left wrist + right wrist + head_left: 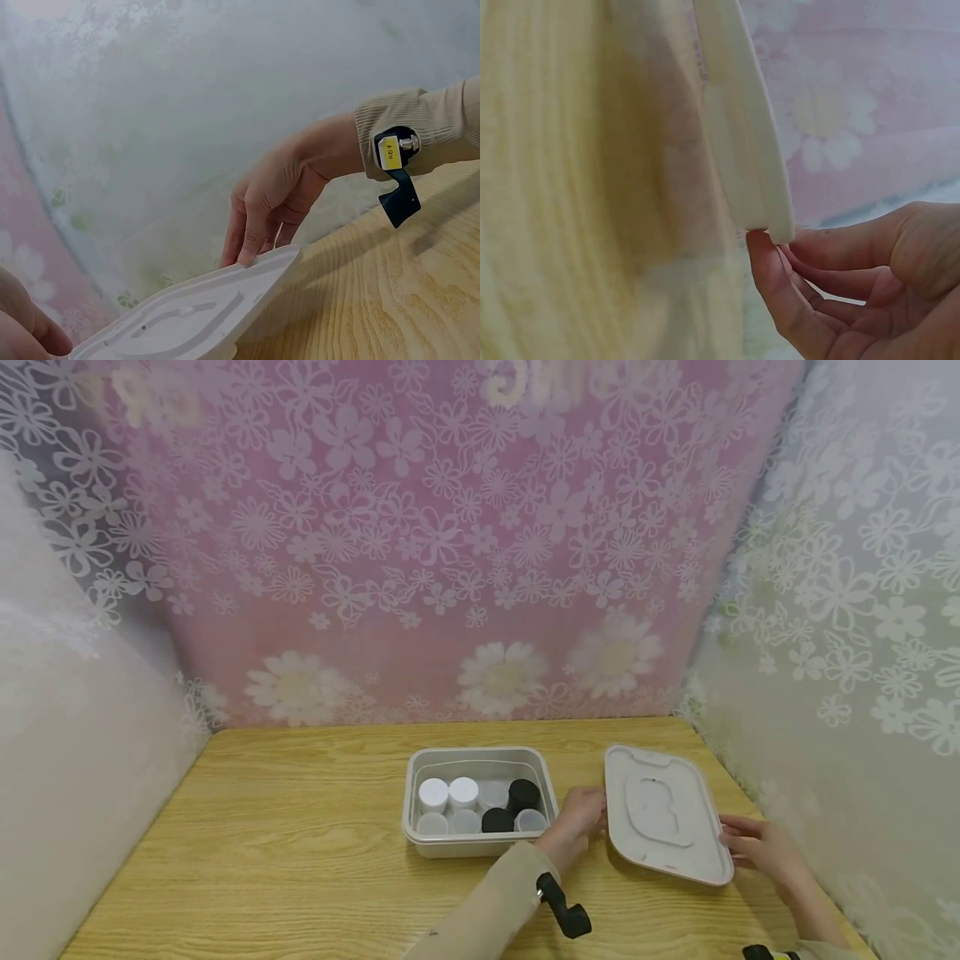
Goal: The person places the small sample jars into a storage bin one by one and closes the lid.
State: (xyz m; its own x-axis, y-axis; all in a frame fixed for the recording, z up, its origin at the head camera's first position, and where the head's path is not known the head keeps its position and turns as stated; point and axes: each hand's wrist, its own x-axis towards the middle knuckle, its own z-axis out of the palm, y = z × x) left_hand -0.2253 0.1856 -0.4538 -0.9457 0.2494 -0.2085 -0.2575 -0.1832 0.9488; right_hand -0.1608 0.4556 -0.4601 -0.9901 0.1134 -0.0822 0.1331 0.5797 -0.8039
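A white rectangular lid (658, 814) with a raised panel is held tilted above the table, right of an open white plastic box (480, 846). My left hand (577, 818) grips the lid's left edge, its fingers partly hidden behind the rim. At the opposite edge my right hand (765, 853) pinches the rim; in the right wrist view its thumb and fingers (769, 270) close on a corner of the lid. Inside the box stand several small round jars: white-capped ones (463, 793), black-capped ones (524, 794) and translucent ones (531, 821).
The wooden table (300, 827) runs back to a pink flowered curtain (450, 568). Pale flowered sheeting (862, 635) hangs close along the right side, near the right hand. Another pale sheet (90, 710) borders the left. My left forearm (491, 902) passes in front of the box's right corner.
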